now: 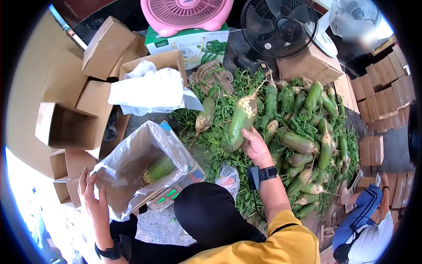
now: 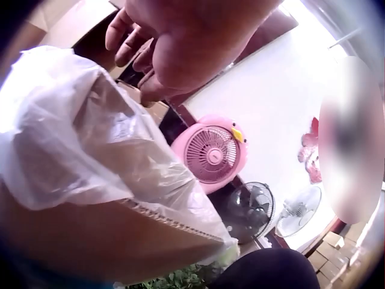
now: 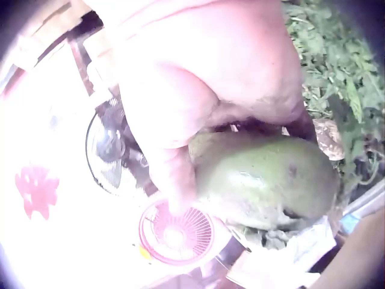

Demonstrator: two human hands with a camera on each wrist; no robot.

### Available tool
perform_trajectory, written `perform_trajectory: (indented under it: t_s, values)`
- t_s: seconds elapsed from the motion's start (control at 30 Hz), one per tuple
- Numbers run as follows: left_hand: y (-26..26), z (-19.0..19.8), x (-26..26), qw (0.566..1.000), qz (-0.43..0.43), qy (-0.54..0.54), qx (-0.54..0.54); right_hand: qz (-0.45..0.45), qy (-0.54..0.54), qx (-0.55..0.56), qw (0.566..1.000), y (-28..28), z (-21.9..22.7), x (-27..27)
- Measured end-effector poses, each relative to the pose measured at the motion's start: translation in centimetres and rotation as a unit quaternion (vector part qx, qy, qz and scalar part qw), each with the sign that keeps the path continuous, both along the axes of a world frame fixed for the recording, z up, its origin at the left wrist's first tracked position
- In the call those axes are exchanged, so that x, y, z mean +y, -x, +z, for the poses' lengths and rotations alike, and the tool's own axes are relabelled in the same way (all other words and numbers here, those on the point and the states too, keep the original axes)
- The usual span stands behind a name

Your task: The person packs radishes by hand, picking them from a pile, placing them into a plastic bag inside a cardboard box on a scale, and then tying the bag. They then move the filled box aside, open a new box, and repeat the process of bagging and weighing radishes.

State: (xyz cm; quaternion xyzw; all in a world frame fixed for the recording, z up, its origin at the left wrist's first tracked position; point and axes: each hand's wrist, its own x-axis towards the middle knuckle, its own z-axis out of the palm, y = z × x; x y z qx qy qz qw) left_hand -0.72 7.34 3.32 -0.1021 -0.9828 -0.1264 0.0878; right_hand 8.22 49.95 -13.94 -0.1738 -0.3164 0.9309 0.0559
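Observation:
My right hand (image 1: 257, 147) grips a large green radish (image 1: 242, 119) with a pale, soil-marked top and a thin root, held over the leafy pile. Close up in the right wrist view, the thumb and fingers lie around the radish (image 3: 264, 180). My left hand (image 1: 93, 198) is beside the left rim of a cardboard box lined with a clear plastic bag (image 1: 132, 152); its fingers are loosely bent and hold nothing. One green radish (image 1: 159, 169) lies inside the lined box. Under that box is a scale (image 1: 193, 177) with lit green displays.
A heap of green radishes (image 1: 301, 145) lies on leaves to the right. Another lined box (image 1: 151, 90) and several cardboard boxes (image 1: 66, 125) stand left. At the back are a pink fan (image 1: 187, 13) and a black fan (image 1: 279, 28). A person (image 1: 367, 229) sits at the right.

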Motion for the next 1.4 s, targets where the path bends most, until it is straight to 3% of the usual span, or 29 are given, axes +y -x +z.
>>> perform_trajectory:
  t_s: [0.03, 0.1, 0.2, 0.37, 0.43, 0.5, 0.6, 0.67, 0.77, 0.8, 0.87, 1.0, 1.07, 1.1, 1.17, 1.23, 1.27, 1.3, 1.33, 1.4]
  values:
    - [-0.1, 1.2, 1.4, 1.0, 0.004, -0.002, 0.007, -0.02, -0.036, -0.045, 0.998, 0.4, 0.7, -0.1]
    - [-0.5, 3.9, 4.7, 0.988, -0.105, -0.107, -0.042, -0.016, -0.03, -0.037, 0.999, 1.0, 2.4, -0.5]
    - [-0.6, 6.6, 10.9, 0.954, -0.252, -0.128, -0.101, -0.017, -0.024, -0.021, 0.999, 1.2, 4.3, -1.0]
    - [0.4, 4.1, 20.6, 0.879, -0.419, -0.186, -0.134, -0.038, -0.035, 0.015, 0.999, 2.0, 8.8, -2.4]
    - [0.4, 2.1, 23.5, 0.867, -0.418, -0.188, -0.194, -0.048, -0.011, 0.048, 0.998, 2.3, 9.8, -2.5]
    - [0.4, 0.7, 24.8, 0.878, -0.419, -0.162, -0.165, -0.073, -0.016, 0.068, 0.995, 2.3, 11.1, -2.5]
    - [1.1, 0.4, 25.8, 0.896, -0.359, -0.124, -0.228, -0.132, 0.072, 0.038, 0.988, 2.5, 11.8, -1.7]
    - [1.6, 0.5, 26.2, 0.831, -0.266, -0.249, -0.42, -0.13, 0.072, 0.053, 0.988, 2.6, 11.8, -1.6]
    - [2.0, 0.2, 26.2, 0.818, -0.234, -0.24, -0.467, -0.132, 0.085, 0.058, 0.986, 2.7, 11.7, -1.4]
    - [2.1, -0.6, 26.0, 0.82, -0.23, -0.241, -0.466, -0.133, 0.099, 0.046, 0.985, 2.7, 11.6, -1.3]
    - [2.0, -2.1, 25.5, 0.869, -0.357, -0.219, -0.263, -0.11, 0.096, 0.047, 0.988, 2.8, 10.8, -0.6]
    - [1.8, -2.2, 25.5, 0.848, -0.355, -0.29, -0.266, -0.079, 0.07, 0.045, 0.993, 2.8, 10.0, 0.1]
    - [1.7, -1.1, 25.8, 0.915, -0.329, -0.124, -0.197, -0.079, 0.054, 0.041, 0.995, 2.8, 10.1, -0.2]
    - [1.6, -0.7, 26.0, 0.916, -0.326, -0.125, -0.199, -0.104, 0.011, 0.043, 0.994, 2.7, 10.4, -0.5]
    - [1.4, 0.0, 26.6, 0.933, -0.296, -0.017, -0.203, -0.125, -0.03, 0.043, 0.991, 2.6, 11.2, -0.9]
    - [1.6, 0.0, 27.2, 0.929, -0.304, 0.031, -0.207, -0.149, -0.139, 0.041, 0.978, 2.7, 11.6, -1.2]
    - [1.6, 0.0, 27.5, 0.922, -0.315, 0.079, -0.208, -0.147, -0.138, 0.04, 0.979, 2.9, 11.7, -1.1]
    - [1.4, 0.0, 27.6, 0.923, -0.313, 0.079, -0.21, -0.183, -0.307, 0.017, 0.934, 3.1, 11.7, -0.9]
    - [1.1, 0.1, 27.7, 0.903, -0.34, 0.144, -0.218, -0.213, -0.466, -0.006, 0.859, 3.1, 11.7, -0.6]
    - [1.2, -0.1, 27.8, 0.859, -0.383, 0.236, -0.243, -0.205, -0.449, -0.006, 0.87, 3.0, 11.7, 0.5]
